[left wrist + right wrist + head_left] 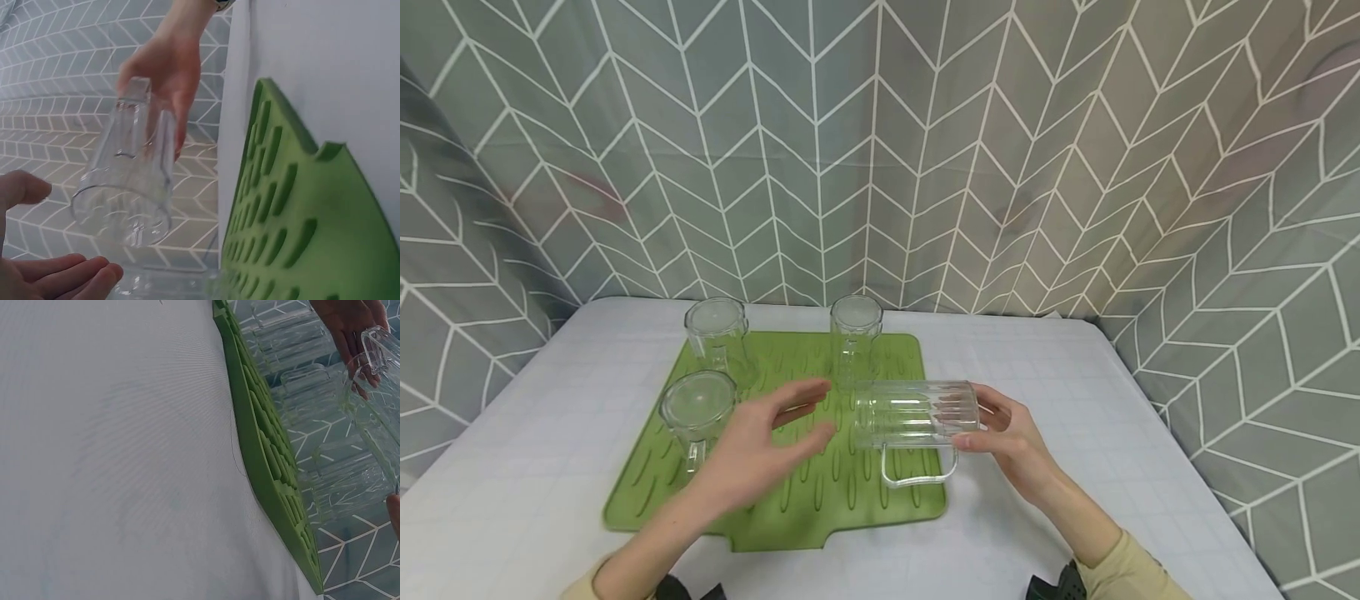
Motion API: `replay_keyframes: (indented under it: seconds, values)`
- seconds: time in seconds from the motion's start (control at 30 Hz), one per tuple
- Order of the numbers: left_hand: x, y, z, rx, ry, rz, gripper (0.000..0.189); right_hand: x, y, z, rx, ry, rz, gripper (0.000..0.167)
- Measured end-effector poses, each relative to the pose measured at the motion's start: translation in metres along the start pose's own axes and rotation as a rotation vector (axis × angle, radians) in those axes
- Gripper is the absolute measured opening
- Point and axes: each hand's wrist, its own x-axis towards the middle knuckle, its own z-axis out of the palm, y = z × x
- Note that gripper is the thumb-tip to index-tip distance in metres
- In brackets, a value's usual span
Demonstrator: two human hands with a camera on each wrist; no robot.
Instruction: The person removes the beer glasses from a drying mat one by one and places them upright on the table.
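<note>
White tabletop (1037, 358) stretches widest to your right, from the right edge of the green ridged mat (775, 529) out to the table's own right side; a narrower strip runs along the far edge, close under the patterned curtain (850, 167), which hangs behind and along both sides. Your right hand (1015, 446) grips one end of the held mug (913, 412), fingers behind it and thumb in front, so the clear glass lies on its side above the right part of the mat, raised off it, with its gripped end reaching past the mat's right edge and its handle turned toward you. Your left hand (767, 442) has hold of nothing: its fingers are stretched out and the thumb stands well away from them, with a gap between them and the near end of that mug. Standing in the way, the front-left mug (698, 402) is just beside your left hand, the back-left mug (715, 329) sits behind that one, and the back-right mug (854, 333) stands just beyond the held glass, its lower part overlapped by it in the head view. Counted up, you have four glass mugs, three standing on the mat and one gripped, and one mat.
</note>
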Motion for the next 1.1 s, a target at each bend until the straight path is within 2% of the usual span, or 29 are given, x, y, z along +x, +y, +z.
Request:
replay_keyframes:
  seconds: [0.1, 0.23, 0.57, 0.87, 1.1]
  values:
    - [0.004, -0.002, 0.01, -0.012, -0.061, -0.055, 0.065, 0.0, 0.0, 0.0, 0.002, -0.005, -0.008, 0.071]
    - [0.008, -0.005, 0.021, -0.006, -0.105, -0.096, 0.075, -0.001, 0.0, 0.0, 0.001, -0.004, -0.014, 0.071]
    - [0.007, -0.019, 0.037, -0.115, -0.169, -0.086, 0.075, -0.001, -0.001, 0.0, 0.009, -0.005, -0.014, 0.07]
    - [0.007, -0.025, 0.043, -0.192, -0.178, -0.089, 0.075, -0.003, 0.001, 0.0, 0.012, -0.014, -0.019, 0.07]
    - [0.007, -0.029, 0.045, -0.253, -0.158, -0.09, 0.073, -0.002, 0.001, 0.001, 0.007, -0.02, -0.028, 0.069]
